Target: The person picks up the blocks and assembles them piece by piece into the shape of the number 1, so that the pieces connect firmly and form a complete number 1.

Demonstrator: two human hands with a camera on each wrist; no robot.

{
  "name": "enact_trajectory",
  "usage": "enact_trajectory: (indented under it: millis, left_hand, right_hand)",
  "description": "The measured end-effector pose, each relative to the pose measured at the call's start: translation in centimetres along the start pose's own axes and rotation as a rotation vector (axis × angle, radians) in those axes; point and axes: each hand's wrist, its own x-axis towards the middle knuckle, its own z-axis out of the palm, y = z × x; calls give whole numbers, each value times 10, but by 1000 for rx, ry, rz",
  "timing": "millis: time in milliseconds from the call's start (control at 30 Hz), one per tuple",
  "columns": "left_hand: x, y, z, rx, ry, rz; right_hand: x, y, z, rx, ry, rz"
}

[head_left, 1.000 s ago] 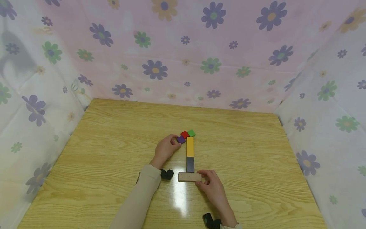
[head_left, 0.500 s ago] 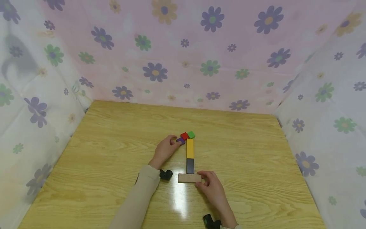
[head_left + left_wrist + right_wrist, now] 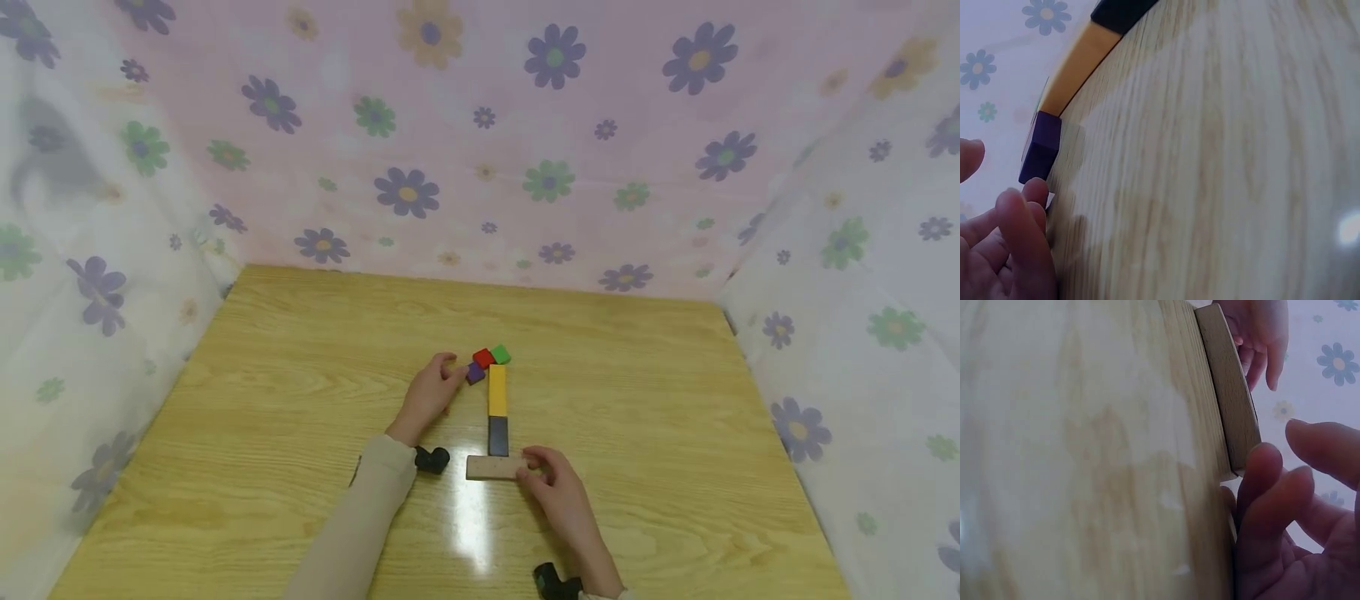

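My left hand (image 3: 429, 390) is beside a small purple block (image 3: 476, 372), its fingers loosely bent and a fingertip close to the block's left side. In the left wrist view the thumb and fingers stand apart with nothing pinched between them. The purple block touches a red block (image 3: 483, 358), and a green block (image 3: 500, 354) adjoins that one. A long yellow block (image 3: 497, 390) and a black block (image 3: 498, 436) form an upright line. Across its near end lies a pale wooden block (image 3: 491, 467). At this block's right end is my right hand (image 3: 1297, 544), fingers loosely bent and spread.
The blocks lie on a wood-grain table (image 3: 637, 400). Flowered cloth (image 3: 480, 150) hangs behind it and along both sides. Black wrist-worn devices (image 3: 432, 460) show at both wrists. Light glares on the tabletop near the wooden block.
My left fingers have come away from the purple block and shifted slightly left; it has turned a little. My right hand has eased slightly right along the wooden block's end. The head view has tilted slightly.
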Motion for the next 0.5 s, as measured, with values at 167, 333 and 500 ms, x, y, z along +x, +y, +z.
enact_trajectory:
  millis: [167,333,500]
  left_hand:
    - [-2,-2,6,-67,-31,-21]
    - [-10,-9,-2,-199,-80,-60]
    - [-19,-11,-22,-230,-117,-80]
  right_hand:
    - [-1,10,-7,220,-46,71]
    - [-1,22,-17,407,-98,132]
    - [0,24,-33,404,-94,136]
